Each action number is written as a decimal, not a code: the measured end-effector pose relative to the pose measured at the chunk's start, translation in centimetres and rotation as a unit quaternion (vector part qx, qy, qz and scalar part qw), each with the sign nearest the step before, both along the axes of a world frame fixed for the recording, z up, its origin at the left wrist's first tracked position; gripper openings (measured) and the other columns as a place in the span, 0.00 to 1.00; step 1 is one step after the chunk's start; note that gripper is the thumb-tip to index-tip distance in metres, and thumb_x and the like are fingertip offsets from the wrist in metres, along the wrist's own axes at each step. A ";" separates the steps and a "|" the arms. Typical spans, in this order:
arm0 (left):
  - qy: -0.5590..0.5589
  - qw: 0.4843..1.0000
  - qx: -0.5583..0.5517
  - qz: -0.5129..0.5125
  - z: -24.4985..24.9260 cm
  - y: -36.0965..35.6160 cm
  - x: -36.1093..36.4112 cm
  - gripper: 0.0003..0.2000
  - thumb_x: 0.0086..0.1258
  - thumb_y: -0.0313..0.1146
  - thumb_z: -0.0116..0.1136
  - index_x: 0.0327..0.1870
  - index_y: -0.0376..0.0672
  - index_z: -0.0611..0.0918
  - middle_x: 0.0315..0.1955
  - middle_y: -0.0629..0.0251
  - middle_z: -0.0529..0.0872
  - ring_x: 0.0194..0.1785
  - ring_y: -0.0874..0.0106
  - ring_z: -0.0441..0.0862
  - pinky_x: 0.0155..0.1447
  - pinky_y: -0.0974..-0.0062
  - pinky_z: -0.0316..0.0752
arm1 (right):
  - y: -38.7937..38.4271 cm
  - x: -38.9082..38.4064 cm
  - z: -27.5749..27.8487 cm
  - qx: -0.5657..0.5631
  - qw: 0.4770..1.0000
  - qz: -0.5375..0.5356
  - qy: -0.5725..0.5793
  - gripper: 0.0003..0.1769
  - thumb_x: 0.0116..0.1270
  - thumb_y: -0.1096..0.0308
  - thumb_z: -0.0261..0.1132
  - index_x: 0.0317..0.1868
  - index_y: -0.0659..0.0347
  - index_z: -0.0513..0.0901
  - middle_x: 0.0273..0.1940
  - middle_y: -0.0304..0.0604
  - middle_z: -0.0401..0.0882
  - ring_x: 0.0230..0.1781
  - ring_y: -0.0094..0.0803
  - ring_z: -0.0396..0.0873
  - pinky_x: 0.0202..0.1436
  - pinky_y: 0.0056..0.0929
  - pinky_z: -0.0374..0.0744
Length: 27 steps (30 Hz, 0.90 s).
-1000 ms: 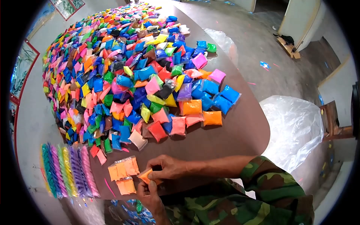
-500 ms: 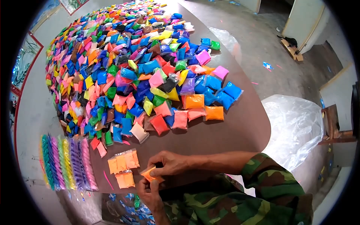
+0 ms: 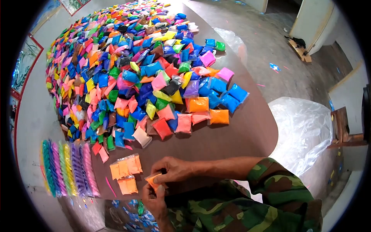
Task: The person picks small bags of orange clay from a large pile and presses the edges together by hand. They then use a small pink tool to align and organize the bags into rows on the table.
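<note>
Between my two hands is a small orange packet (image 3: 155, 180), held over the near edge of the brown table. My right hand (image 3: 170, 169) pinches its upper side with thumb and fingers. From below, my left hand (image 3: 154, 198) grips the lower side, fingers closed. Just left of my hands lie several flat orange packets (image 3: 124, 167) in clear plastic, set in two rows. A thin pink strip (image 3: 111, 187) rests beside them.
A large heap of colourful packets (image 3: 127, 77) covers much of the brown table (image 3: 247, 135). Long twisted bags of coloured material (image 3: 69, 168) stand in a row at the left edge. Clear plastic sheeting (image 3: 301, 131) lies right of the table; blue-and-white scraps (image 3: 135, 216) lie below.
Both hands keep hold of the orange packet, which has tilted slightly between the fingers. The whole view has shifted a little; the other packets lie as before.
</note>
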<state>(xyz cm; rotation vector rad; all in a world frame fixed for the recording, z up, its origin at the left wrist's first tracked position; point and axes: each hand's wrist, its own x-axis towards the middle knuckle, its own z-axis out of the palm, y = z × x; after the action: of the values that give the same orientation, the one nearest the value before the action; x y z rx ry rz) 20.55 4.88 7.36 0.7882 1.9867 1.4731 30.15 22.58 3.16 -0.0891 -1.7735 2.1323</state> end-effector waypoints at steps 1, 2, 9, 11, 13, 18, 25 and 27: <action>-0.024 1.000 -0.005 -0.004 0.1 0.3 0.1 0.11 0.77 0.32 0.67 0.52 0.34 0.83 0.40 0.64 0.87 0.41 0.78 0.83 0.46 0.79 0.79 | 0.1 0.1 0.3 -0.008 1.000 0.004 -0.023 0.19 0.74 0.60 0.72 0.51 0.70 0.88 0.40 0.43 0.89 0.44 0.26 0.85 0.50 0.31 0.83; -0.047 0.999 -0.011 -0.006 0.3 0.5 0.1 0.09 0.79 0.31 0.65 0.51 0.35 0.83 0.41 0.65 0.86 0.43 0.78 0.83 0.48 0.78 0.80 | 0.2 0.4 0.8 -0.016 0.999 0.011 -0.044 0.19 0.74 0.60 0.73 0.51 0.70 0.88 0.40 0.42 0.89 0.44 0.25 0.85 0.50 0.31 0.83; 0.032 0.999 -0.032 -0.014 -0.3 -0.5 -1.4 0.07 0.79 0.32 0.70 0.45 0.38 0.84 0.36 0.72 0.85 0.39 0.84 0.78 0.43 0.82 0.73 | 0.1 0.1 0.7 -0.022 0.999 0.004 -0.033 0.18 0.73 0.61 0.72 0.51 0.70 0.89 0.41 0.39 0.89 0.44 0.23 0.84 0.51 0.28 0.83; -0.011 1.000 -0.008 -0.016 0.0 -0.2 -0.9 0.10 0.78 0.31 0.71 0.51 0.35 0.85 0.39 0.70 0.88 0.41 0.81 0.82 0.47 0.81 0.77 | 0.2 0.2 0.4 -0.033 0.998 0.023 -0.042 0.17 0.74 0.62 0.72 0.51 0.70 0.89 0.42 0.39 0.90 0.45 0.22 0.84 0.51 0.28 0.83; -0.034 0.999 0.027 -0.004 0.9 0.6 0.2 0.12 0.78 0.31 0.71 0.54 0.34 0.85 0.41 0.68 0.89 0.42 0.79 0.84 0.50 0.80 0.80 | 0.4 0.2 0.3 -0.048 0.997 0.031 -0.050 0.17 0.74 0.63 0.72 0.51 0.70 0.89 0.42 0.40 0.90 0.45 0.21 0.84 0.51 0.27 0.83; -0.056 0.998 0.009 0.010 -0.1 -0.3 -0.7 0.11 0.79 0.30 0.70 0.55 0.34 0.86 0.41 0.66 0.90 0.42 0.79 0.85 0.49 0.80 0.81 | 0.3 0.2 0.8 -0.061 0.997 0.037 -0.033 0.18 0.76 0.62 0.72 0.53 0.71 0.89 0.45 0.42 0.91 0.46 0.23 0.85 0.51 0.28 0.84; 0.022 0.999 -0.013 -0.033 -0.2 -0.6 -1.2 0.10 0.80 0.30 0.69 0.55 0.35 0.86 0.41 0.68 0.89 0.40 0.81 0.84 0.46 0.81 0.81 | 0.1 0.2 0.6 -0.049 0.998 0.026 -0.043 0.17 0.77 0.62 0.72 0.52 0.71 0.89 0.43 0.42 0.90 0.45 0.24 0.85 0.51 0.28 0.84; -0.006 1.000 0.013 -0.017 -0.5 -0.5 -0.8 0.11 0.80 0.31 0.69 0.56 0.35 0.87 0.41 0.67 0.89 0.41 0.80 0.85 0.47 0.79 0.82 | 0.0 0.2 0.1 -0.041 0.998 0.012 -0.040 0.17 0.77 0.62 0.72 0.51 0.71 0.89 0.42 0.41 0.90 0.45 0.24 0.85 0.50 0.28 0.84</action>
<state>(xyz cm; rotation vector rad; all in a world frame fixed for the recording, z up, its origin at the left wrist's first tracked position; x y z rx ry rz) 19.78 4.34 6.82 0.8193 1.9388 1.4842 30.31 22.62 3.29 -0.1764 -1.7385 2.2491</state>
